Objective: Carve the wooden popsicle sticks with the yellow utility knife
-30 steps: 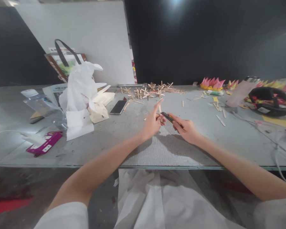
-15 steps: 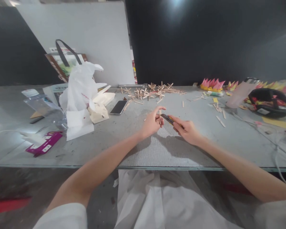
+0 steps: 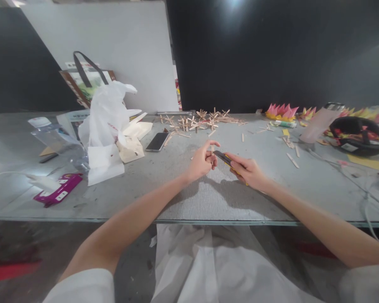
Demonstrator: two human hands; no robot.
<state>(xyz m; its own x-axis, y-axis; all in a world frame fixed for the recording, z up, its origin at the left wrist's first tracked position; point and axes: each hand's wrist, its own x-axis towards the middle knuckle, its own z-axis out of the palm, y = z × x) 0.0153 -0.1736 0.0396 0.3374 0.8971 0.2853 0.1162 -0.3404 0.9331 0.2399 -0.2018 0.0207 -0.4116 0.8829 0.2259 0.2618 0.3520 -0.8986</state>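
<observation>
Angling inward, left hand [image 3: 202, 162] sits near right hand [image 3: 248, 171].

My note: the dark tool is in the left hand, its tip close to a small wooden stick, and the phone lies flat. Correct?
One slip: the head view shows the dark tool in the right hand, not the left hand. Its tip is close to a small wooden stick, and the phone lies flat.

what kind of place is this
Probably a craft workspace, perhaps in a small workshop: wooden sticks lie heaped at the back of a long grey worktop, pink and yellow flower shapes sit to the right, and what looks like a utility knife is in use.
</observation>
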